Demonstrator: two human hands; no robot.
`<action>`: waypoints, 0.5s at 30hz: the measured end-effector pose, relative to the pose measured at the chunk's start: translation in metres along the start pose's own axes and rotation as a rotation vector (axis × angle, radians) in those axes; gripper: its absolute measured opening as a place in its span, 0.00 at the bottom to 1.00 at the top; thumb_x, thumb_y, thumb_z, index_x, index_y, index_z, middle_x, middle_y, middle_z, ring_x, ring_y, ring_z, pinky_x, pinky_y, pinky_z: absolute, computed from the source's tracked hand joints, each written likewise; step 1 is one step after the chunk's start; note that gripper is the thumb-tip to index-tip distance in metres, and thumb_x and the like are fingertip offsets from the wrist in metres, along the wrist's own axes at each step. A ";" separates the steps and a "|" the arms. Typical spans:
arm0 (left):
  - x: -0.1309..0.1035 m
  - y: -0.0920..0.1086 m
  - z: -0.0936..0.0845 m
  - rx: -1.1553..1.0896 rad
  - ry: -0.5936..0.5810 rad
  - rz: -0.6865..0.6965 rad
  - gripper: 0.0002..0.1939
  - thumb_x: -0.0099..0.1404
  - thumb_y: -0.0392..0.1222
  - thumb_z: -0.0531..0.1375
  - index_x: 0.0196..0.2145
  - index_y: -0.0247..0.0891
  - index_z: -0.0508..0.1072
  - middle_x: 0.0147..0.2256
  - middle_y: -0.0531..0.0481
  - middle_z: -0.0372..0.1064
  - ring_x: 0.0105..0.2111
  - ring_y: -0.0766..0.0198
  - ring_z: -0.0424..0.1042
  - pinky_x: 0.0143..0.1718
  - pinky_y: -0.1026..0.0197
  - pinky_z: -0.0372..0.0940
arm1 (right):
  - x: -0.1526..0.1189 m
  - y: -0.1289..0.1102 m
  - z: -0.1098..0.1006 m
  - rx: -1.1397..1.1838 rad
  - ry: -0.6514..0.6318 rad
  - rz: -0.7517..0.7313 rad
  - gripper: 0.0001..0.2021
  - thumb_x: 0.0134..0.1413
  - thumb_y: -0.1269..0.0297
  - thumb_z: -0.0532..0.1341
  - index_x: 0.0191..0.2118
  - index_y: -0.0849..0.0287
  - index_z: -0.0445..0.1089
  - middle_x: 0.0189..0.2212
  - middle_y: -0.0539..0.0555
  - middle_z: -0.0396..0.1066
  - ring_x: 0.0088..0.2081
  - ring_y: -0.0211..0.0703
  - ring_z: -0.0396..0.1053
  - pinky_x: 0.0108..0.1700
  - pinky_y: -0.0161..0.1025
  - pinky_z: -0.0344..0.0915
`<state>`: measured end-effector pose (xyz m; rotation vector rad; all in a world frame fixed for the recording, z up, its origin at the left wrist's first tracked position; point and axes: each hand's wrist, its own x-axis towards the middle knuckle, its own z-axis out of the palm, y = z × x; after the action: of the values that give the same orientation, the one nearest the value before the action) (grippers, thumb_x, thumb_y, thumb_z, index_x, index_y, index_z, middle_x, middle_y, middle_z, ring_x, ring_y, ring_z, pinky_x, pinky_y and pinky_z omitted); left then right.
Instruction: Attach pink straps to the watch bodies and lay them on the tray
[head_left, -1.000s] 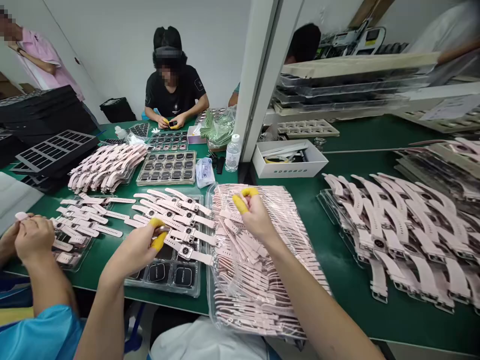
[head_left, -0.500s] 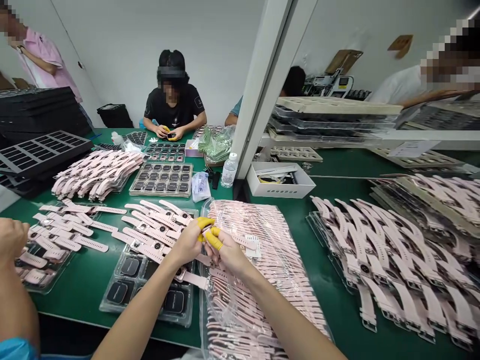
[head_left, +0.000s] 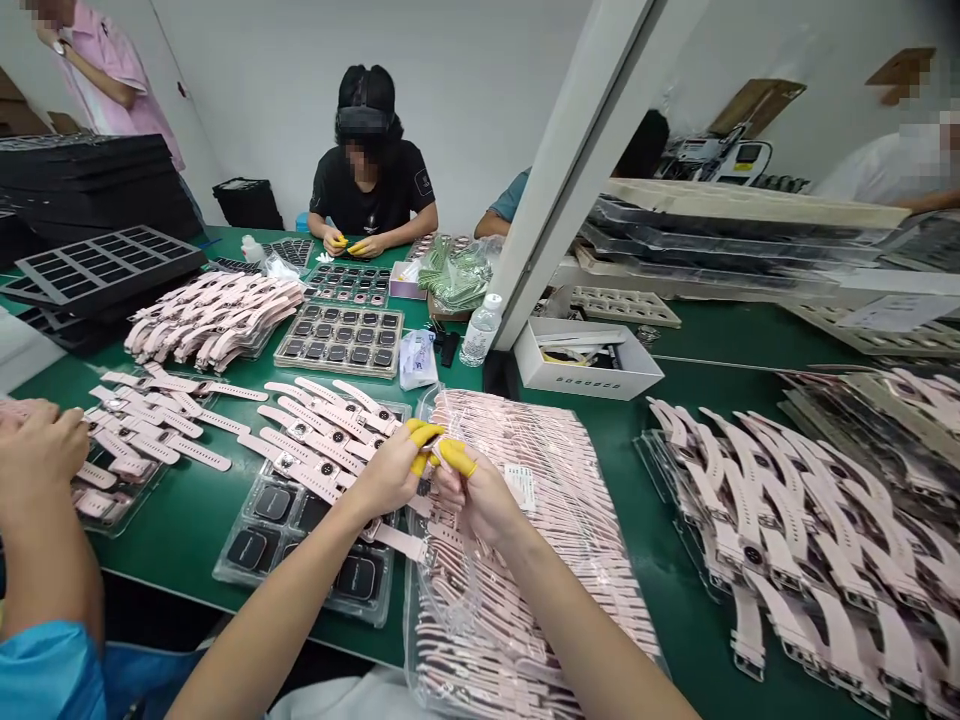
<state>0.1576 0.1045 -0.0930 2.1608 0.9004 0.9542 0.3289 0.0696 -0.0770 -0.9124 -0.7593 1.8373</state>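
Observation:
My left hand [head_left: 394, 468], with yellow finger cots, is closed on a small smartwatch [head_left: 433, 446] that the fingers mostly hide. My right hand [head_left: 480, 485], also in yellow cots, pinches the same piece from the other side. Both hands hover over the edge of a clear plastic bag [head_left: 525, 560] packed with pink watch straps. To the left, several smartwatches with pink straps [head_left: 328, 468] lie across a clear tray [head_left: 379, 600]. Dark square watch faces [head_left: 251, 549] sit in that tray's pockets.
Pink-strapped watches are stacked on trays at right [head_left: 795, 520] and far left [head_left: 214, 310]. A white box [head_left: 589, 370] and a bottle [head_left: 481, 330] stand by the post [head_left: 570, 170]. A co-worker's arm [head_left: 45, 500] reaches in at left; another person [head_left: 371, 190] works opposite.
The view has shifted, so most things sit further right and slightly higher. A pink strap seen beside my right hand no longer shows there. Both hands stay together on the smartwatch.

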 end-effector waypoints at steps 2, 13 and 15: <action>0.000 0.003 -0.003 -0.024 -0.045 -0.017 0.24 0.73 0.36 0.50 0.65 0.40 0.66 0.54 0.39 0.68 0.55 0.52 0.70 0.61 0.47 0.67 | 0.000 -0.001 -0.001 0.028 0.014 0.009 0.25 0.47 0.45 0.73 0.30 0.55 0.60 0.15 0.40 0.54 0.16 0.29 0.44 0.18 0.29 0.44; 0.001 0.006 -0.010 0.188 -0.175 -0.020 0.17 0.69 0.37 0.54 0.53 0.36 0.74 0.45 0.40 0.69 0.47 0.50 0.69 0.53 0.48 0.69 | 0.002 -0.001 -0.006 -0.050 0.016 0.144 0.26 0.44 0.43 0.75 0.31 0.56 0.63 0.15 0.39 0.52 0.16 0.27 0.41 0.17 0.27 0.39; 0.001 0.006 -0.012 0.193 -0.197 -0.026 0.16 0.68 0.36 0.54 0.51 0.37 0.74 0.44 0.41 0.69 0.46 0.51 0.69 0.51 0.49 0.69 | 0.002 0.001 -0.006 -0.075 0.006 0.145 0.27 0.44 0.41 0.74 0.29 0.56 0.62 0.15 0.39 0.53 0.16 0.27 0.42 0.17 0.27 0.40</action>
<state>0.1502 0.1047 -0.0818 2.3498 0.9533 0.6507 0.3330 0.0717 -0.0819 -1.0440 -0.7802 1.9415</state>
